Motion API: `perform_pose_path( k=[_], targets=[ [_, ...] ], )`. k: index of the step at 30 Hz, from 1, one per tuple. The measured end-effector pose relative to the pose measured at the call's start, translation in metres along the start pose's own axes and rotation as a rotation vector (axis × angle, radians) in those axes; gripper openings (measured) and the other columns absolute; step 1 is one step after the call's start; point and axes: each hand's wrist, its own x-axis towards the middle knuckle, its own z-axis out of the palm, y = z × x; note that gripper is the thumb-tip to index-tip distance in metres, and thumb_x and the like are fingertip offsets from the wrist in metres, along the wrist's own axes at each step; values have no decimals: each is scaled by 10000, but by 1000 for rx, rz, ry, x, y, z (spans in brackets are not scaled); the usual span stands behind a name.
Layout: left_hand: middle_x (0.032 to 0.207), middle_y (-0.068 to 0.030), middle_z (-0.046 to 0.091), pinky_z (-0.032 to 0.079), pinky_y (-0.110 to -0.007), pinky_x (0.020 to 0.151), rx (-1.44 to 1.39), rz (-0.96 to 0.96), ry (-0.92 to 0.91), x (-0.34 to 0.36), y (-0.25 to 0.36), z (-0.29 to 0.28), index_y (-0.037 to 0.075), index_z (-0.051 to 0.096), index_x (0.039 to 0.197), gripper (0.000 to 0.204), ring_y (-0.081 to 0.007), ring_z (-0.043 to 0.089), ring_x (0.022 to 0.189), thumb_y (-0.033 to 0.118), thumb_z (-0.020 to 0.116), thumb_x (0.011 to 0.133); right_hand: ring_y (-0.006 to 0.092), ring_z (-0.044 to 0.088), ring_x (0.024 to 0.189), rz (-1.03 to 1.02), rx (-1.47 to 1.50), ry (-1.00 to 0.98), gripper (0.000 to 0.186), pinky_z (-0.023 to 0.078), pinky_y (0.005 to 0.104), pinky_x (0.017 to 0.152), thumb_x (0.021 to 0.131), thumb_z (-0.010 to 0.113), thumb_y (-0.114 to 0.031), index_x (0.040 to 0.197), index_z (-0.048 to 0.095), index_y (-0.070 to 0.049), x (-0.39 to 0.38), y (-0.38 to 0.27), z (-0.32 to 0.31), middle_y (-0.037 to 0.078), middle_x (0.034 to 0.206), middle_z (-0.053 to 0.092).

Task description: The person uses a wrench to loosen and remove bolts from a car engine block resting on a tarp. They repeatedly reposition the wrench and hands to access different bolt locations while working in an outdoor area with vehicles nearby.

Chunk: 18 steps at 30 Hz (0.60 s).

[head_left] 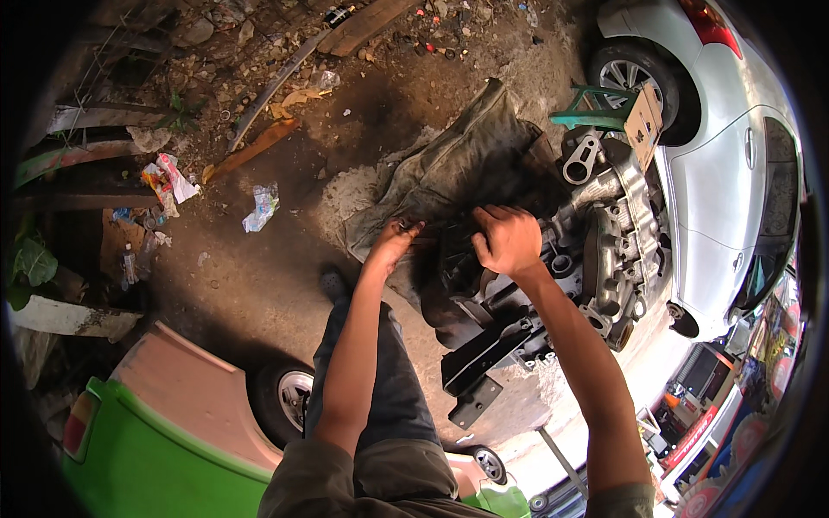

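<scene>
My left hand (395, 246) is closed in front of the near side of a dark, greasy engine (453, 259). Its fingers are curled together, and whatever they hold is too small and dark to make out. Over the top of the engine my right hand (511, 242) is closed in a fist, thumb toward the left hand. What its fingers grip is hidden beneath it. To the right of that hand lie bare metal engine parts, among them a silvery cylinder head (626, 224) and a connecting-rod-shaped piece (581, 158).
A grimy cloth (432, 177) lies behind the engine. A green stool (590, 110) with cardboard (643, 125) stands far right, beside a silver car (721, 164). A green and pink car body (181, 406) is near left. Wood planks (250, 148) and litter (261, 207) cover the dirt ground.
</scene>
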Motion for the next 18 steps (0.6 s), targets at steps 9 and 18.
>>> perform_pose_path(
  k=[9, 18],
  targets=[
    [819, -289, 649, 457, -490, 679, 568, 261, 369, 23, -23, 15, -76, 653, 922, 395, -460, 618, 791, 296, 568, 1022, 351, 651, 780, 5, -7, -8, 362, 525, 433, 716, 680, 629, -238, 962, 699, -21, 0, 0, 0, 135, 845, 672],
    [838, -306, 657, 458, -498, 661, 302, 57, 407, 24, -21, 29, -80, 646, 916, 362, -463, 648, 796, 274, 601, 978, 347, 654, 795, 7, -2, -8, 371, 526, 435, 722, 678, 633, -241, 973, 700, -26, 1, 0, -1, 129, 858, 675]
  ],
)
